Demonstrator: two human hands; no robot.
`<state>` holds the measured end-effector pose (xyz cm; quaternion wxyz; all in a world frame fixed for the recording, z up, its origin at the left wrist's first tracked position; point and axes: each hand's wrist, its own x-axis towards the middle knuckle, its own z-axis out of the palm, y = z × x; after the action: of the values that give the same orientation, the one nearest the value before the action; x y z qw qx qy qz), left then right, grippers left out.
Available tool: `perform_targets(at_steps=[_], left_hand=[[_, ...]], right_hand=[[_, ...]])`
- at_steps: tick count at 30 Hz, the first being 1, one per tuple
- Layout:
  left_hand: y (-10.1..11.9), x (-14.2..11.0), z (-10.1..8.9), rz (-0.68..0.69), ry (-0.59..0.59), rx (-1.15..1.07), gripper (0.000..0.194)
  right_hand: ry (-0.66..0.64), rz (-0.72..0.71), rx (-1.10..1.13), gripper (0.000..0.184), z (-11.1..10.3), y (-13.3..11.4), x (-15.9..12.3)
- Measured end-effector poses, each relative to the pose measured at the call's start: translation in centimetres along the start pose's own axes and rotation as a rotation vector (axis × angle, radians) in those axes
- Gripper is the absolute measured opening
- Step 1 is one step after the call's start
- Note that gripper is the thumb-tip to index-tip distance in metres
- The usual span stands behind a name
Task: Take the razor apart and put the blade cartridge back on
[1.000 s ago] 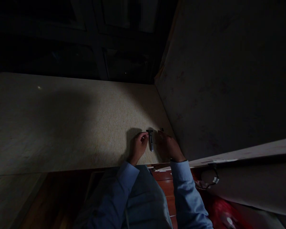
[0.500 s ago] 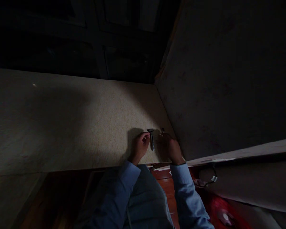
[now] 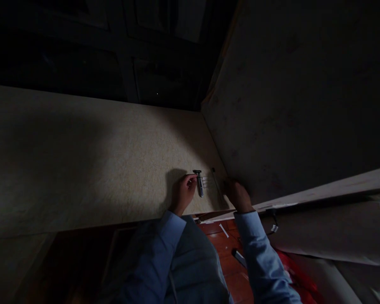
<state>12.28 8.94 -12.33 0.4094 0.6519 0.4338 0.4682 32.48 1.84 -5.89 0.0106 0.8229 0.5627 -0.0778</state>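
A dark razor (image 3: 200, 187) lies on the pale stone-like ledge, its head pointing away from me. My left hand (image 3: 182, 193) is just left of it, fingers curled in a pinch whose tips meet the razor's neck. To the right of the razor are several small, thin, pale pieces (image 3: 206, 182), too small to name. Beyond these lies a slim stick with a dark tip (image 3: 215, 179). My right hand (image 3: 238, 196) is right of the stick by the wall; shadow hides its fingertips, and I cannot tell whether they hold anything.
A patterned wall (image 3: 291, 109) bounds the ledge (image 3: 139, 156) on the right; a dark framed window or panel (image 3: 126, 63) stands behind. Below, the reddish floor (image 3: 234, 278) bears a white strip (image 3: 223, 230) and a dark-and-white object (image 3: 239, 257). A tagged cable (image 3: 274, 228) hangs at the right.
My right hand has moved right, away from the dark-tipped stick, uncovering it and the small pale pieces. The left hand stays at the razor. The view has shifted slightly.
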Motion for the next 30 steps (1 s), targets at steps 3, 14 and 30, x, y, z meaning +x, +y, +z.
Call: perform_targets(at_steps=[3, 14, 30], left_hand=[[0.3, -0.1, -0.2, -0.009, -0.004, -0.009, 0.017], [-0.2, -1.0, -0.9, -0.036, -0.002, -0.125, 0.018], [-1.1, -1.3, -0.7, -0.047, 0.024, -0.134, 0.018]], right_hand=[[-0.028, 0.030, -0.002, 0.026, 0.2, 0.0, 0.3], [-0.043, -0.058, 0.010, 0.029, -0.5, -0.1, 0.8], [0.175, -0.275, 0.152, 0.028, 0.6, -2.3, 0.2]])
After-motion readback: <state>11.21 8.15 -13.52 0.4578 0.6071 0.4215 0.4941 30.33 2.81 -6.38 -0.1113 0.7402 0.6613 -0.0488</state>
